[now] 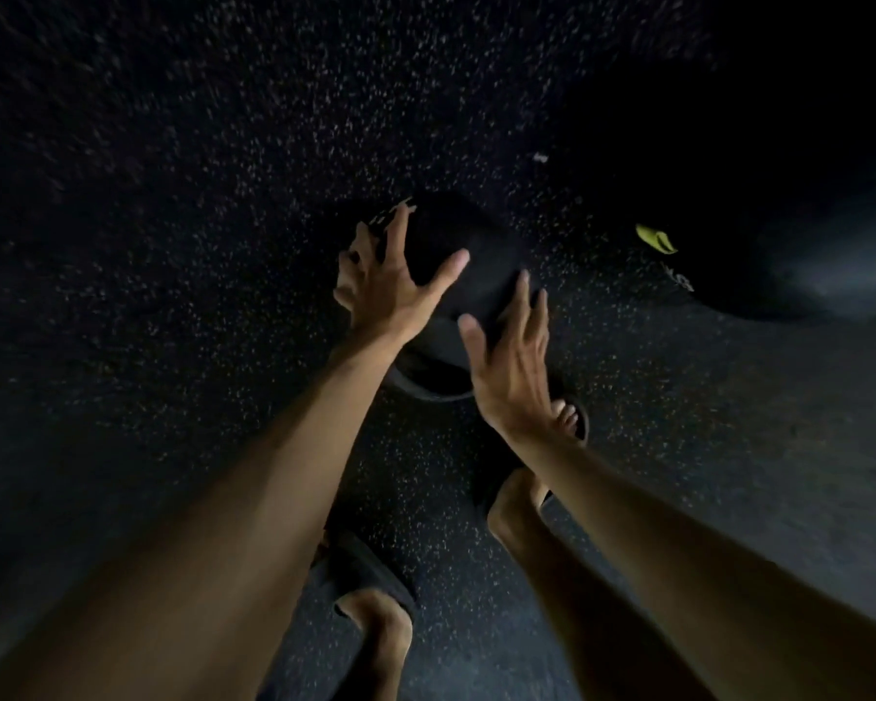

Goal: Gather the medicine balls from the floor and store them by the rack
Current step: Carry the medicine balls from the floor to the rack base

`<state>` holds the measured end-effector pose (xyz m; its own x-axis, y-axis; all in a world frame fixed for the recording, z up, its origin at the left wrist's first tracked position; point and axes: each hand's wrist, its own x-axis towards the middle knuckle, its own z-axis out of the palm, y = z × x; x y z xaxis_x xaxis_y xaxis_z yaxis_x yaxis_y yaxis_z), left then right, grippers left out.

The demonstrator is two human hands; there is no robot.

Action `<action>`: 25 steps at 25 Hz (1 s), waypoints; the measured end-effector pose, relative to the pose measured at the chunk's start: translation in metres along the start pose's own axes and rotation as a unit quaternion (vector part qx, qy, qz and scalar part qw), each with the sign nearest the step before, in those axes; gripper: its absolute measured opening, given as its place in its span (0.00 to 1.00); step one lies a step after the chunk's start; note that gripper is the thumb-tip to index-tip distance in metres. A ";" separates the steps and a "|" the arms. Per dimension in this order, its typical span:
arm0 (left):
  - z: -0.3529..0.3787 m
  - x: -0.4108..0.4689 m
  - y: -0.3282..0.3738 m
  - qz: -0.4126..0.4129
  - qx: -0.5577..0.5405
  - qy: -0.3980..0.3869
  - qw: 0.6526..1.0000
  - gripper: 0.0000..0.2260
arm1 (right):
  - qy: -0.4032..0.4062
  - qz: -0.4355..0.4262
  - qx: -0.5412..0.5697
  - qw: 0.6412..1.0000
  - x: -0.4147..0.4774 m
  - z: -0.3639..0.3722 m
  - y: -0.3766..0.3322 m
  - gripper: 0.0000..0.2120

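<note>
A black medicine ball [451, 255] lies on the dark speckled floor in the middle of the head view. My left hand [390, 275] has its fingers spread over the ball's left side. My right hand [514, 361] is stretched out with straight fingers at the ball's lower right edge. Whether either hand touches the ball is hard to tell in the dim, blurred frame. A second, larger black ball [719, 245] with a yellow mark and white lettering sits to the right, mostly in shadow.
The speckled rubber floor [173, 245] spreads all around. My two feet in dark slides [542, 462] stand just below the ball. A small pale scrap [540, 157] lies on the floor beyond it. The upper right corner is too dark to read.
</note>
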<state>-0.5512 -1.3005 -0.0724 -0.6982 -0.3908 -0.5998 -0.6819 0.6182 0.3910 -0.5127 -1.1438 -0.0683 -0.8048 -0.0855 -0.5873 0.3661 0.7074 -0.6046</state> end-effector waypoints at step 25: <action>0.018 0.100 0.147 0.159 0.082 0.075 0.981 0.41 | 0.120 -0.023 0.020 0.992 0.170 -0.124 -0.027 0.28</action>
<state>-0.7177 -1.2360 -0.0875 -0.9024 -0.2492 -0.3515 -0.3893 0.8212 0.4172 -0.7171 -1.0901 -0.0849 -0.9071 0.0561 -0.4172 0.3416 0.6771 -0.6517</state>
